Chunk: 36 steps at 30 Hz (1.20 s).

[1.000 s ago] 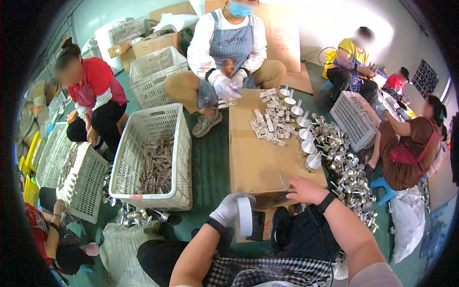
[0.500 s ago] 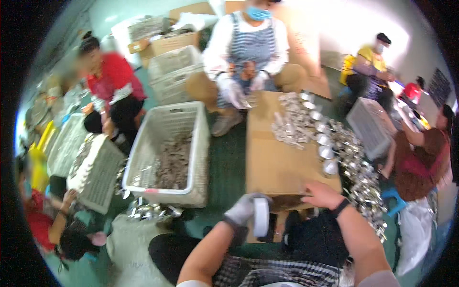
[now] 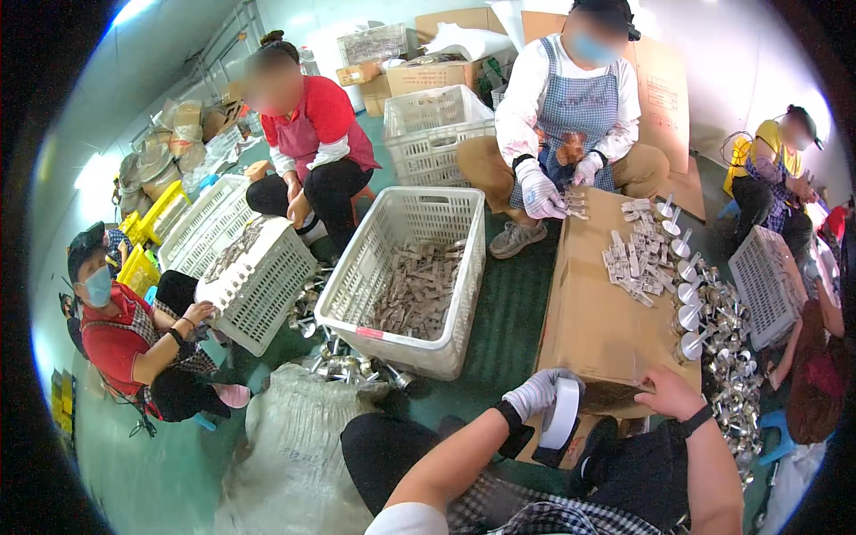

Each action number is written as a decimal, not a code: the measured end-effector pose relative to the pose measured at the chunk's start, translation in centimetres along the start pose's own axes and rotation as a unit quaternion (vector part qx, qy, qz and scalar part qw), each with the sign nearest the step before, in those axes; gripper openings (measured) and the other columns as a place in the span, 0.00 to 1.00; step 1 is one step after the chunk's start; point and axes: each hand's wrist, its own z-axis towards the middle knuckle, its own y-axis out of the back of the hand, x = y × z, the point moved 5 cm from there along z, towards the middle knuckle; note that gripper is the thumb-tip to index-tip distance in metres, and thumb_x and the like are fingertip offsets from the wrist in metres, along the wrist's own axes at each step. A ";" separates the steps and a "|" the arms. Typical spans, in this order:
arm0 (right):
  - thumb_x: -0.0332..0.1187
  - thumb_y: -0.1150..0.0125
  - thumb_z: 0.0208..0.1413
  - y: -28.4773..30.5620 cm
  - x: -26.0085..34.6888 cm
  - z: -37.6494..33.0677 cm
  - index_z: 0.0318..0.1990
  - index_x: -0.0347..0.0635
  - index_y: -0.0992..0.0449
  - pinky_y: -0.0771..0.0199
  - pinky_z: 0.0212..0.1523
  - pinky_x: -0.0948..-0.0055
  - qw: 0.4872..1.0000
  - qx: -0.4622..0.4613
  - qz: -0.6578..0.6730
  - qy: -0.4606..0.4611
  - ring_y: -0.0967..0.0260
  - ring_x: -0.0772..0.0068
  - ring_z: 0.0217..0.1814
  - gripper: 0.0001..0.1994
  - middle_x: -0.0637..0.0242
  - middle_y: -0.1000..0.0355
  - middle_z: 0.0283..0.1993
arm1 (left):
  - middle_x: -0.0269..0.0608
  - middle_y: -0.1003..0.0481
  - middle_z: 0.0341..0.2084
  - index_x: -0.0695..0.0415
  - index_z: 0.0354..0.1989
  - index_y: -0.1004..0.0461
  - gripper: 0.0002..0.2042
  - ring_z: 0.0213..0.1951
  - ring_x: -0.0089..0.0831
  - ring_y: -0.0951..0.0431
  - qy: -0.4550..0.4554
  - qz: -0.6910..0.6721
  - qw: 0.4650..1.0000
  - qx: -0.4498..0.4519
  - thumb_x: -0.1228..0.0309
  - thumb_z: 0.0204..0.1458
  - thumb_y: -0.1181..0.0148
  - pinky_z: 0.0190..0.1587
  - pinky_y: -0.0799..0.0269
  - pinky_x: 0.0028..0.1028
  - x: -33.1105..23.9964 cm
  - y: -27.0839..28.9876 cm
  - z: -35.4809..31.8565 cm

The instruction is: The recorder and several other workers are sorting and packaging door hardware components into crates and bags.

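In a pale striped glove, my left hand grips a roll of white tape at the near side of the cardboard box. My right hand is bare, a dark band on its wrist. Its fingers are bent together at the box's near edge; what they pinch, if anything, is too small to make out. On the box top lies a loose pile of small metal clip-like pieces. Round metal discs with stems line its right edge.
A white plastic crate of similar pieces stands left of the box. Across from me, a co-worker's gloved hands hold several pieces. Shiny metal parts are heaped at the right. A pale woven sack lies at the lower left.
My view has swung left, so the box, crate and co-workers appear farther right. My left hand keeps the tape roll. My right hand stays by the box's near edge, its fingers more bent.
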 end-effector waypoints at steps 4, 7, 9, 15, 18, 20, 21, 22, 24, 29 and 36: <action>0.41 0.37 0.44 0.5 -1.0 -0.6 0.40 0.37 0.28 0.32 0.47 0.61 1.000 -0.005 -0.004 0.000 0.33 0.51 0.46 0.19 0.50 0.30 0.41 | 0.46 0.24 0.39 0.65 0.41 0.27 0.09 0.41 0.32 0.24 -0.025 0.129 0.991 -0.006 0.80 0.52 0.49 0.49 0.29 0.29 0.0 -0.4 1.0; 0.44 0.39 0.46 0.6 -1.1 -0.2 0.41 0.38 0.27 0.31 0.45 0.58 0.999 0.026 -0.015 -0.018 0.31 0.52 0.44 0.20 0.50 0.28 0.40 | 0.43 0.24 0.36 0.63 0.42 0.27 0.10 0.39 0.29 0.24 -0.028 0.162 0.986 -0.013 0.79 0.51 0.48 0.46 0.29 0.28 -0.1 -0.9 0.7; 0.44 0.40 0.46 -1.1 1.5 1.3 0.41 0.39 0.27 0.31 0.45 0.56 0.998 0.044 -0.049 -0.014 0.30 0.52 0.44 0.20 0.50 0.28 0.39 | 0.39 0.24 0.33 0.61 0.40 0.26 0.10 0.36 0.26 0.25 0.043 0.018 0.999 -0.016 0.79 0.49 0.44 0.43 0.29 0.26 0.0 1.2 -2.3; 0.43 0.39 0.47 -0.1 -0.9 0.2 0.41 0.38 0.27 0.32 0.46 0.58 1.000 0.013 -0.013 0.009 0.32 0.49 0.45 0.19 0.50 0.29 0.41 | 0.39 0.23 0.33 0.62 0.38 0.25 0.08 0.36 0.27 0.24 -0.004 0.131 0.991 -0.035 0.79 0.48 0.43 0.43 0.28 0.27 -1.9 -2.2 -1.5; 0.44 0.41 0.48 -0.7 -0.4 0.2 0.39 0.37 0.28 0.32 0.46 0.58 0.999 0.037 -0.022 -0.013 0.32 0.49 0.45 0.19 0.50 0.30 0.42 | 0.39 0.23 0.34 0.62 0.38 0.25 0.12 0.37 0.27 0.23 -0.028 0.241 0.970 -0.026 0.79 0.44 0.37 0.45 0.27 0.27 -1.2 -0.8 -0.9; 0.44 0.41 0.48 -0.5 -0.3 -0.1 0.40 0.36 0.28 0.32 0.47 0.59 0.999 0.020 -0.029 0.001 0.33 0.49 0.46 0.19 0.50 0.30 0.42 | 0.39 0.23 0.35 0.62 0.38 0.25 0.12 0.37 0.27 0.24 -0.016 0.199 0.979 -0.029 0.80 0.43 0.36 0.45 0.27 0.27 -1.0 -0.8 -1.3; 0.44 0.40 0.48 -0.2 0.0 0.0 0.41 0.36 0.29 0.33 0.47 0.59 0.999 0.018 -0.031 0.009 0.34 0.48 0.47 0.20 0.50 0.31 0.42 | 0.38 0.23 0.35 0.62 0.38 0.25 0.12 0.38 0.27 0.24 -0.015 0.199 0.979 -0.033 0.80 0.43 0.36 0.45 0.27 0.27 -1.4 -1.2 -1.7; 0.44 0.40 0.48 0.1 0.1 -0.2 0.42 0.36 0.29 0.33 0.48 0.59 0.999 0.016 -0.033 0.012 0.34 0.48 0.47 0.20 0.50 0.31 0.42 | 0.38 0.23 0.35 0.62 0.37 0.25 0.11 0.38 0.27 0.24 -0.013 0.239 0.970 -0.044 0.80 0.43 0.36 0.45 0.27 0.26 -2.5 -2.3 -2.8; 0.43 0.40 0.48 0.0 -0.3 -0.3 0.43 0.36 0.30 0.33 0.48 0.59 0.999 0.017 -0.032 0.007 0.34 0.48 0.48 0.20 0.50 0.31 0.43 | 0.38 0.23 0.35 0.61 0.37 0.25 0.13 0.38 0.27 0.24 0.000 0.209 0.977 -0.039 0.81 0.41 0.35 0.46 0.27 0.27 -2.2 -2.4 -2.3; 0.42 0.39 0.48 -0.3 -0.5 0.0 0.43 0.36 0.30 0.33 0.49 0.59 1.000 0.015 -0.017 0.002 0.34 0.48 0.48 0.20 0.49 0.32 0.44 | 0.40 0.23 0.36 0.61 0.38 0.25 0.14 0.39 0.29 0.23 0.016 0.117 0.992 -0.035 0.81 0.39 0.35 0.45 0.27 0.28 -0.6 -0.3 -1.3; 0.43 0.39 0.48 0.0 -0.4 -0.2 0.45 0.36 0.29 0.33 0.49 0.60 0.999 0.027 -0.037 -0.005 0.34 0.49 0.48 0.21 0.49 0.33 0.45 | 0.49 0.24 0.35 0.67 0.38 0.27 0.09 0.38 0.36 0.23 0.064 -0.075 0.995 -0.033 0.80 0.48 0.46 0.44 0.24 0.34 -0.4 -0.4 -0.8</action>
